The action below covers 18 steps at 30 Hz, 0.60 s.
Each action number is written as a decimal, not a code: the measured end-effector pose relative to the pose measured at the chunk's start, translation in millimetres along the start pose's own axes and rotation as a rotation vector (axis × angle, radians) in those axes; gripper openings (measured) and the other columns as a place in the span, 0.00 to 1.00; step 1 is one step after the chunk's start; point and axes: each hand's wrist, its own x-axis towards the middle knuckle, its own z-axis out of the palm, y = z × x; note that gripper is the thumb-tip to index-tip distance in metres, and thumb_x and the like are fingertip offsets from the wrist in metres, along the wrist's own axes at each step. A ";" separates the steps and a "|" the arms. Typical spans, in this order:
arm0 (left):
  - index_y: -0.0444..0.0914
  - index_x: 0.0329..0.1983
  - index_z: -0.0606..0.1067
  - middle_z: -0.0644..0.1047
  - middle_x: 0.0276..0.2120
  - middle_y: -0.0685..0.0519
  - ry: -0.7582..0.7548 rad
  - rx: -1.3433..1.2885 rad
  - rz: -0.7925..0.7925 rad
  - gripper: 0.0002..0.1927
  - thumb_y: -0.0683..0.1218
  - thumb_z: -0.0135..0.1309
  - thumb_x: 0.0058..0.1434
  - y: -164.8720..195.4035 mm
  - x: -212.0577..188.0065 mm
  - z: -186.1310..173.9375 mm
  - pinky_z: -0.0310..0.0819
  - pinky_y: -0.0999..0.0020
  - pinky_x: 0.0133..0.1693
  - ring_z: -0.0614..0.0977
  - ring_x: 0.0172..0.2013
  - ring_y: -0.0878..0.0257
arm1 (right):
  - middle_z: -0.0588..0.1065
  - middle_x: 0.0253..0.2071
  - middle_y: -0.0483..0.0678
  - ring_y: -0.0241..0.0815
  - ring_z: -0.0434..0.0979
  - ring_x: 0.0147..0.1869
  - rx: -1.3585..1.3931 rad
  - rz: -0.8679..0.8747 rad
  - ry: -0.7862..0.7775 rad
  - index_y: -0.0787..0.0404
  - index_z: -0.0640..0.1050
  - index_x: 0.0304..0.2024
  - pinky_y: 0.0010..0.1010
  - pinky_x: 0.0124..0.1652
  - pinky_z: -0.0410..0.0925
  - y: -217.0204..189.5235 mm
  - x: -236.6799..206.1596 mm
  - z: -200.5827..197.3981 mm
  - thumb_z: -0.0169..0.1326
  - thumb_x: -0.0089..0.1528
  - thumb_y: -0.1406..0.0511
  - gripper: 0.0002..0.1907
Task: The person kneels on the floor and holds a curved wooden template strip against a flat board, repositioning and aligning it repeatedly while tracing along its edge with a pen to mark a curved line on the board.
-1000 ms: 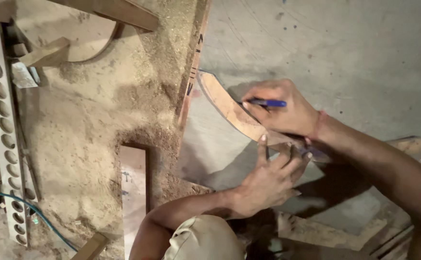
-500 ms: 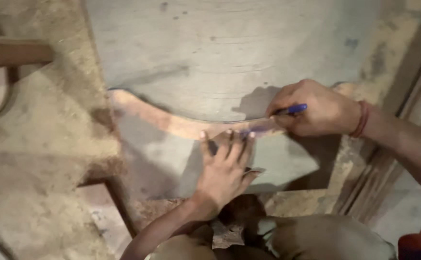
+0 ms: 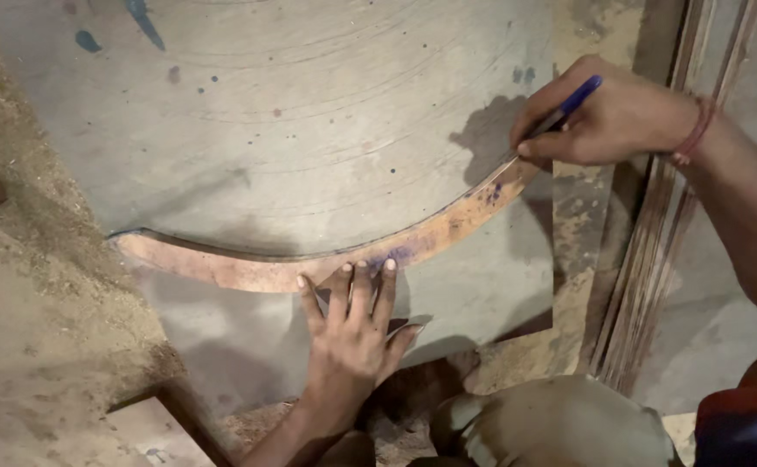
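The curved brown wooden strip [image 3: 327,259] lies on the big grey board [image 3: 292,130]; the left hand [image 3: 352,333] presses it flat, fingers spread; the right hand [image 3: 608,112], now further along the strip's right end, pinches a blue pen [image 3: 569,102].

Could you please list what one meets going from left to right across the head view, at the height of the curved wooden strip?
Sawdust-covered floor → curved wooden strip → left hand pressing on the strip → right hand holding a blue pen at the strip's far end → stacked wooden slats.
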 end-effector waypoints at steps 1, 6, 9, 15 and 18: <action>0.37 0.73 0.64 0.72 0.59 0.38 0.003 -0.003 0.007 0.46 0.70 0.52 0.61 -0.2 1.4 -1.8 0.41 0.22 0.65 0.70 0.63 0.41 | 0.83 0.27 0.50 0.41 0.84 0.28 -0.007 0.007 0.016 0.62 0.85 0.40 0.33 0.31 0.74 4.3 -0.7 -3.8 0.62 0.57 0.64 0.11; 0.37 0.72 0.64 0.72 0.58 0.39 -0.069 -0.001 -0.022 0.44 0.68 0.53 0.62 0.2 3.1 -4.0 0.42 0.22 0.65 0.71 0.62 0.43 | 0.83 0.32 0.51 0.42 0.84 0.34 -0.203 0.010 -0.002 0.63 0.86 0.41 0.36 0.37 0.73 23.6 4.1 -15.1 0.65 0.60 0.62 0.11; 0.37 0.72 0.64 0.73 0.58 0.39 -0.030 -0.019 -0.013 0.44 0.68 0.53 0.62 -0.1 3.0 -1.2 0.42 0.23 0.65 0.72 0.61 0.43 | 0.84 0.31 0.51 0.43 0.81 0.35 -0.169 0.007 -0.001 0.63 0.86 0.40 0.36 0.36 0.73 34.2 6.2 -18.6 0.65 0.60 0.61 0.12; 0.37 0.72 0.66 0.74 0.58 0.39 -0.015 -0.059 -0.001 0.42 0.68 0.52 0.65 -0.4 -0.5 3.4 0.39 0.25 0.67 0.73 0.62 0.43 | 0.83 0.34 0.51 0.42 0.83 0.33 -0.221 -0.029 0.100 0.61 0.87 0.41 0.34 0.37 0.73 55.8 -7.6 -17.4 0.66 0.58 0.61 0.13; 0.39 0.73 0.65 0.73 0.60 0.39 -0.012 -0.041 -0.007 0.41 0.68 0.51 0.66 0.9 -0.9 3.5 0.40 0.25 0.67 0.72 0.63 0.42 | 0.83 0.33 0.51 0.44 0.82 0.32 -0.207 0.149 0.142 0.60 0.87 0.43 0.36 0.37 0.73 67.8 -21.5 -14.1 0.66 0.59 0.62 0.12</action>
